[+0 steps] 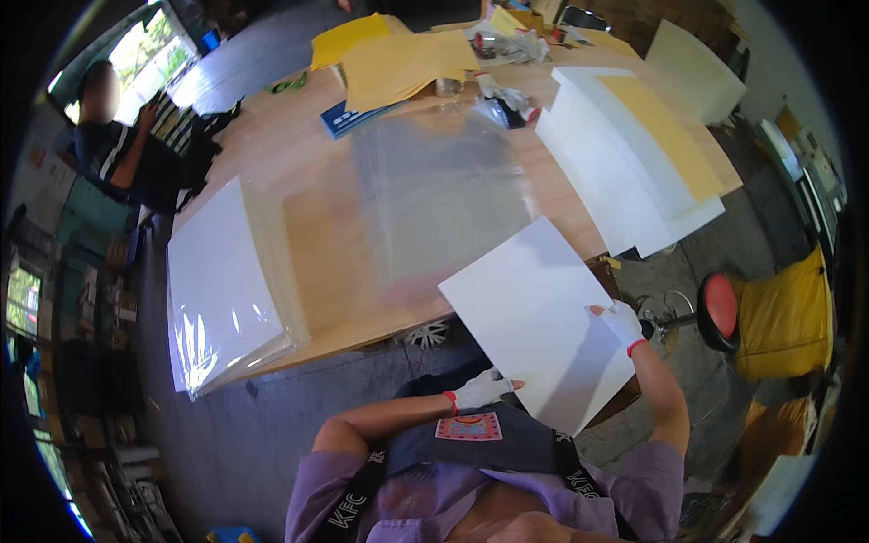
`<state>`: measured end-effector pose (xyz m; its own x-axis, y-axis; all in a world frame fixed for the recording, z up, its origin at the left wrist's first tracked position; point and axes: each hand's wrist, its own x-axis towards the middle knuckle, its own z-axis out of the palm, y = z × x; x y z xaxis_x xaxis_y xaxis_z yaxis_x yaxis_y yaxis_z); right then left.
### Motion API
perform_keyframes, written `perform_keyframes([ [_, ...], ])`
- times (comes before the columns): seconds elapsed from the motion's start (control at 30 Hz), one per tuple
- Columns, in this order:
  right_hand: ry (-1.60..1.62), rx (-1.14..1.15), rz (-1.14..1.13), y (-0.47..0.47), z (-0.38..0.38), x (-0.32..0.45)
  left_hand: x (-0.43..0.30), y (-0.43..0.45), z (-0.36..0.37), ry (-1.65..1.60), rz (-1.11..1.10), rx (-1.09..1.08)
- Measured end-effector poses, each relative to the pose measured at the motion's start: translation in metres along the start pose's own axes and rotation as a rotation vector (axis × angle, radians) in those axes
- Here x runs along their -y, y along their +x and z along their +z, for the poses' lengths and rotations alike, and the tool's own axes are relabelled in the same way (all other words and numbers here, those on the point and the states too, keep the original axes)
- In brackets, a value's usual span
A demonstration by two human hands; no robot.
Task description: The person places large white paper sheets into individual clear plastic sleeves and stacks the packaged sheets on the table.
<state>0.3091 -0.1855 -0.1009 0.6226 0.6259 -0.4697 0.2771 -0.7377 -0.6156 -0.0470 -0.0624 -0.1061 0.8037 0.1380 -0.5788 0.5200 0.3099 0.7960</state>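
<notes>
A large white sheet or board (529, 319) is held at a slant over the table's front edge, near my body. My left hand (481, 391), in a white glove with a red cuff and bare thumb tip, grips its lower left edge. On its right edge my right hand (619, 322) is closed, gloved the same way, thumb on top. Just beyond the sheet lie clear plastic sleeves (441, 197) on the wooden table (326, 285). To the left rests a stack of white sheets in clear plastic (220, 278).
White sheets (604, 156) with a yellow strip lie at right. Yellow sheets (407, 64), a blue book (356, 119) and loose gloves (506, 98) are at the back. A red-seated stool (719, 311) stands right of the table. Another person (129, 149) is at far left.
</notes>
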Motion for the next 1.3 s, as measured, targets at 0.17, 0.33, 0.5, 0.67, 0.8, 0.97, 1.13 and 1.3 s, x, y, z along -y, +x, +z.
perform_keyframes([
  [0.17,0.28,-0.091,-0.107,-0.043,-0.019,-0.024,-0.095,-0.066,0.0,0.431,0.051,0.207],
  [0.33,0.231,-0.154,-0.192,-0.065,-0.023,-0.032,-0.061,-0.066,-0.069,0.94,0.663,-0.098],
  [0.5,-0.171,-0.233,-0.221,-0.089,-0.029,0.006,-0.009,-0.046,-0.168,1.316,0.443,-0.829],
  [0.67,-0.386,-0.142,-0.201,-0.102,-0.025,0.057,-0.033,-0.047,-0.181,1.372,0.25,-0.821],
  [0.8,-0.485,-0.115,-0.24,-0.094,-0.004,0.058,-0.045,-0.044,-0.182,1.373,0.073,-0.744],
  [0.97,-0.59,0.023,-0.165,-0.101,0.016,0.113,-0.035,-0.04,-0.207,1.276,0.251,-0.916],
  [1.13,-0.591,0.111,-0.266,-0.081,0.029,0.126,-0.047,-0.048,-0.2,0.972,0.51,-1.145],
  [1.3,-0.649,0.113,-0.282,-0.058,0.035,0.142,-0.043,-0.061,-0.187,1.171,0.642,-1.115],
])
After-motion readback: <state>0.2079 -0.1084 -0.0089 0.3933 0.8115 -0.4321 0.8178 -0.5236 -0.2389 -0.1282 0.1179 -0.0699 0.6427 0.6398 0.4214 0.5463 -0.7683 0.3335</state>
